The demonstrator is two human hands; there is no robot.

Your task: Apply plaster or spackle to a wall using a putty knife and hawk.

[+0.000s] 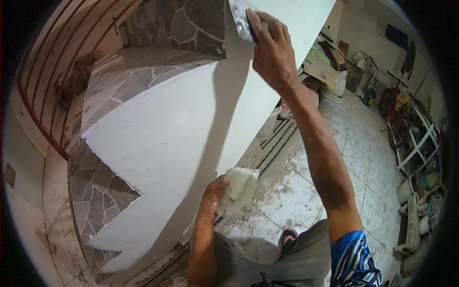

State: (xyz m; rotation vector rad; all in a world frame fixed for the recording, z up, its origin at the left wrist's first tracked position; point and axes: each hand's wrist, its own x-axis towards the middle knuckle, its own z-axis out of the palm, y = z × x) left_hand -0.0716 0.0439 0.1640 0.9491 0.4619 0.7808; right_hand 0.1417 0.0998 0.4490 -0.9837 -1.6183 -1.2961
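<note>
My right hand (276, 50) is raised at the top, closed around a putty knife (242, 20). Its blade meets the smooth white side wall (158, 134) of a staircase, or sits very close to it; the contact is hard to make out. Lower down, in front of my legs, my left hand (210, 200) grips a flat, pale plate (246, 210) by its left edge. Whitish putty (235, 187) lies on the plate. A long shadow of my arm falls across the white wall.
Stair steps with grey stone-pattern tiles (143, 74) and a red railing (51, 136) are on the left. Long metal bars (279, 138) lie along the wall's foot. White-smeared floor tiles (294, 198), stacked buckets (331, 98), a bicycle (398, 126) and clutter fill the right.
</note>
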